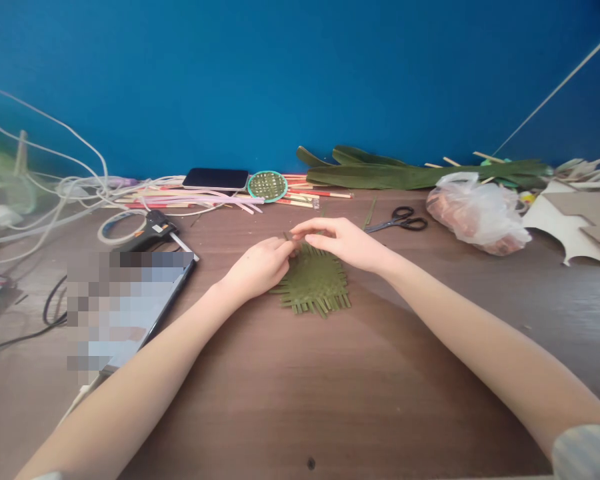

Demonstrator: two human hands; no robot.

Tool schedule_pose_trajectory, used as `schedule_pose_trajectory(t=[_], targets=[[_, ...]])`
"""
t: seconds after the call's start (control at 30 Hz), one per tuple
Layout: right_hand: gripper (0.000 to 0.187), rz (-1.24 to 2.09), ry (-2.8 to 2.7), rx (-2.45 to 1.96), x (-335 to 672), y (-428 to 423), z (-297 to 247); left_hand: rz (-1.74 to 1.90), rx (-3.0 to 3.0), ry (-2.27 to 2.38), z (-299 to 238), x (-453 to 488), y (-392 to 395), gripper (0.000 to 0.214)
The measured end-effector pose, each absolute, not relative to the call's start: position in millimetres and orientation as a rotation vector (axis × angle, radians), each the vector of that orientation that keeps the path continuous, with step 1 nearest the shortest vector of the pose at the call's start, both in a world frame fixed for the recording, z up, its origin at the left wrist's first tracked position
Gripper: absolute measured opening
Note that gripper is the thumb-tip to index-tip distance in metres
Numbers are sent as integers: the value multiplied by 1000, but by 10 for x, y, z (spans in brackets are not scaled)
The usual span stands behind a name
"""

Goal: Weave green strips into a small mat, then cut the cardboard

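Observation:
A green mat woven from leaf strips (314, 280) lies on the brown table, its short strip ends sticking out along the edges. At its upper left corner my left hand (263, 267) is closed, with thumb and curled fingers pinching the mat's edge. A short strip end pokes up beside those fingertips. From the right, my right hand (347, 243) arches over the far edge of the mat. Its fingers stretch toward the left fingertips, and its thumb stays apart from them. Whether the right fingertips touch a strip is hard to make out.
Black scissors (405, 219) lie right of the mat, before long green leaves (410, 175) and a plastic bag (475, 213). Leftward are a glue gun (150, 237), a tape roll (123, 227), and a blurred-out tablet (135, 313). A phone (215, 179) and round woven piece (267, 187) lie behind.

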State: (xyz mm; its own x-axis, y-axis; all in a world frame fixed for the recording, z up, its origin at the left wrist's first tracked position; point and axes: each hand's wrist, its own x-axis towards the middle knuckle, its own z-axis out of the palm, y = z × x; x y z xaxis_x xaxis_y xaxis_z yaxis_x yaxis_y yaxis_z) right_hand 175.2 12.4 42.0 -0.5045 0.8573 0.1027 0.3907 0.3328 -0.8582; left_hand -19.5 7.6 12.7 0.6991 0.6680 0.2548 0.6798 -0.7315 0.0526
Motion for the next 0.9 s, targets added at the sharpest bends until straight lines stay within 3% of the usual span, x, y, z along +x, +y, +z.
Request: schedule_pose_trajectory(t=[0.3, 0.6, 0.9], targets=[[15, 686, -2237, -1203, 1679, 154, 131, -442, -2878, -1198, 101, -217, 100, 19], [6, 604, -2258, -1198, 1661, 161, 17, -738, -2960, -1638, 97, -169, 93, 19], [11, 554, -2302, -1233, 1635, 142, 0, -802, -2993, -1723, 96, -153, 93, 18]])
